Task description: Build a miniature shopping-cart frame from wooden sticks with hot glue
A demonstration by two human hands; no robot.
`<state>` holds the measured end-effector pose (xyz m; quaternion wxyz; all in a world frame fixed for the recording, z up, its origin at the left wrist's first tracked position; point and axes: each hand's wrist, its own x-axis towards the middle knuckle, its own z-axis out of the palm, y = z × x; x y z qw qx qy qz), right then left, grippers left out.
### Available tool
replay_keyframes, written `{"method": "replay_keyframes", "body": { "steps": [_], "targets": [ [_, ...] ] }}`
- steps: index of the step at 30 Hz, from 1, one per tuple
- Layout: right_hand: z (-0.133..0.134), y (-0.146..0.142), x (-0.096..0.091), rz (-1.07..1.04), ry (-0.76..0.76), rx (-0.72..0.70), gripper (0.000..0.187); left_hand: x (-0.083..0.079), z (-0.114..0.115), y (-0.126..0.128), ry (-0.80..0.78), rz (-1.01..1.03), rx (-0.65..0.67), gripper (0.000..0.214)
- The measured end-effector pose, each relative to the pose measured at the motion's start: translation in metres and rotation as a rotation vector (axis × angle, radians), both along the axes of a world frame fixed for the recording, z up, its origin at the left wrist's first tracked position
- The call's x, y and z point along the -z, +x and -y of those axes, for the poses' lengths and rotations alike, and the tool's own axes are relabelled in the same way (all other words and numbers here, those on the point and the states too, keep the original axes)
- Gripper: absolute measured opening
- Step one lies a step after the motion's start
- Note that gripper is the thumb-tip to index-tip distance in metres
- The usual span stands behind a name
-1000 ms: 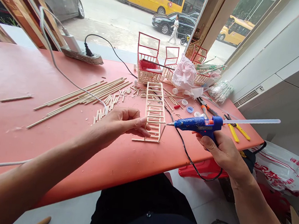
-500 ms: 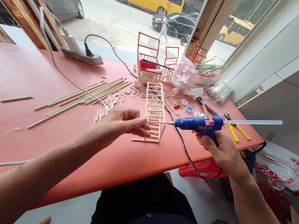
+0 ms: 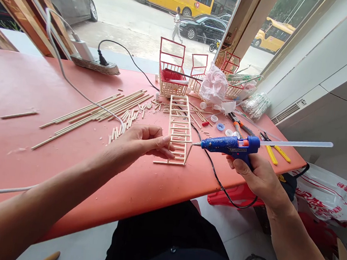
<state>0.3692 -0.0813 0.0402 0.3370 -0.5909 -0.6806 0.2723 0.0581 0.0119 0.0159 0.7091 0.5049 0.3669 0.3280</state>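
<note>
My right hand [image 3: 254, 171] grips a blue hot glue gun [image 3: 230, 145], a translucent glue stick [image 3: 299, 143] jutting from its back. The gun's nozzle points left, by the end of a thin wooden stick [image 3: 182, 141]; whether they touch I cannot tell. That stick is pinched between the thumb and fingers of my left hand [image 3: 150, 141], level above the table. Behind and below it lies a ladder-like wooden stick frame [image 3: 180, 113] with several rungs. Its near end has a longer crosspiece and a short slanting stick; my left fingers hide part of it.
Long wooden sticks [image 3: 101, 112] and short cut pieces [image 3: 127, 119] lie to the left on the pink table [image 3: 73, 169]. Red-trimmed stick baskets [image 3: 173, 86] and a crumpled plastic bag [image 3: 214, 84] stand behind. Pliers [image 3: 273, 149] lie right. A black cord [image 3: 215, 173] hangs over the front edge.
The glue gun has shifted slightly left, and its rear glue stick has tilted a little. My left hand and the stick stay in place. Outside, a walking person has moved left.
</note>
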Motion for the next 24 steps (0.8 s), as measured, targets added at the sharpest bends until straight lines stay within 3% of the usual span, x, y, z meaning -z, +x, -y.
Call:
{"method": "replay_keyframes", "body": {
  "steps": [13, 24],
  "targets": [
    [0.0007, -0.0022, -0.0064, 0.044, 0.086, -0.039, 0.035, -0.0017, 0.0018, 0.001, -0.008, -0.027, -0.036, 0.049],
    [0.0024, -0.0038, -0.0072, -0.09, 0.024, -0.035, 0.039, -0.0051, 0.0053, 0.0024, -0.017, -0.028, -0.055, 0.046]
  ]
}}
